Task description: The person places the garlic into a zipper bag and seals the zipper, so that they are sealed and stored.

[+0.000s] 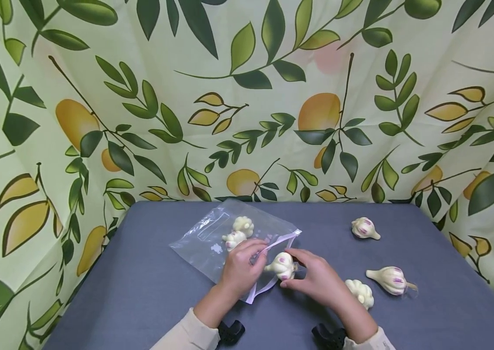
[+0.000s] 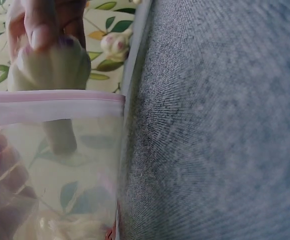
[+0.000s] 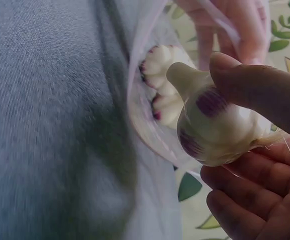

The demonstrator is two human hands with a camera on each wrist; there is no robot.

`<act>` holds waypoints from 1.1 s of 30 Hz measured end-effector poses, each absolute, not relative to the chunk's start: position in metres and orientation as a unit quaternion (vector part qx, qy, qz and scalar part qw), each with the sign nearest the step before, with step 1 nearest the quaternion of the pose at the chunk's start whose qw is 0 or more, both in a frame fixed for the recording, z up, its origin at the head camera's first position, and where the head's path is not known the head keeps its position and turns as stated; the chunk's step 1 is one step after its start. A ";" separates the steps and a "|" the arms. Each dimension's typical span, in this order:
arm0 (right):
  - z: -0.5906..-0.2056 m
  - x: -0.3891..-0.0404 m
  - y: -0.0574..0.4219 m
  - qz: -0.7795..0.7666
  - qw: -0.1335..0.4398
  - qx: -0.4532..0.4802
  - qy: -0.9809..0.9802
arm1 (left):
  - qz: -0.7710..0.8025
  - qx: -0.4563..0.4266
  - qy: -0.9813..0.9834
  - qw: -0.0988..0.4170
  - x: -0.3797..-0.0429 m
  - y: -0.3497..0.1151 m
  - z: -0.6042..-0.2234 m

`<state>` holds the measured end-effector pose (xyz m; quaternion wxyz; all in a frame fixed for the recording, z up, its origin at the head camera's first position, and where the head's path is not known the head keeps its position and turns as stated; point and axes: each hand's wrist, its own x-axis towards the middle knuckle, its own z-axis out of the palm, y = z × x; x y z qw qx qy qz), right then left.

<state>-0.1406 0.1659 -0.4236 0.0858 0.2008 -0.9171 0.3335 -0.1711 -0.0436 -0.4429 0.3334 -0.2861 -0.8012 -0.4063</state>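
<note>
Purple-streaked white garlic bulb (image 1: 282,266) at mouth of clear plastic zip bag (image 1: 198,243), grey counter (image 1: 150,291) beneath. Probably light, firm, smooth; best gripped round its fat body. Right hand (image 1: 316,278) pinches bulb; left hand (image 1: 240,268) pinches bag edge.

A plain blue-grey table (image 1: 142,272) stands before a cream fabric backdrop (image 1: 273,104) printed with green leaves (image 1: 273,29) and orange fruits (image 1: 319,112). Softly creased, the backdrop rises behind the table and continues along its left and right sides.
</note>
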 end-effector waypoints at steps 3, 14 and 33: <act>-0.425 -0.147 0.157 0.329 0.077 0.216 -0.916 | -0.405 -0.286 -0.802 0.334 -0.171 -0.044 -0.442; -0.441 -0.174 0.122 0.309 0.080 0.220 -0.922 | -0.404 -0.279 -0.804 0.335 -0.169 -0.043 -0.442; -0.450 -0.192 0.092 0.339 0.114 0.186 -0.915 | -0.405 -0.284 -0.798 0.345 -0.172 -0.045 -0.443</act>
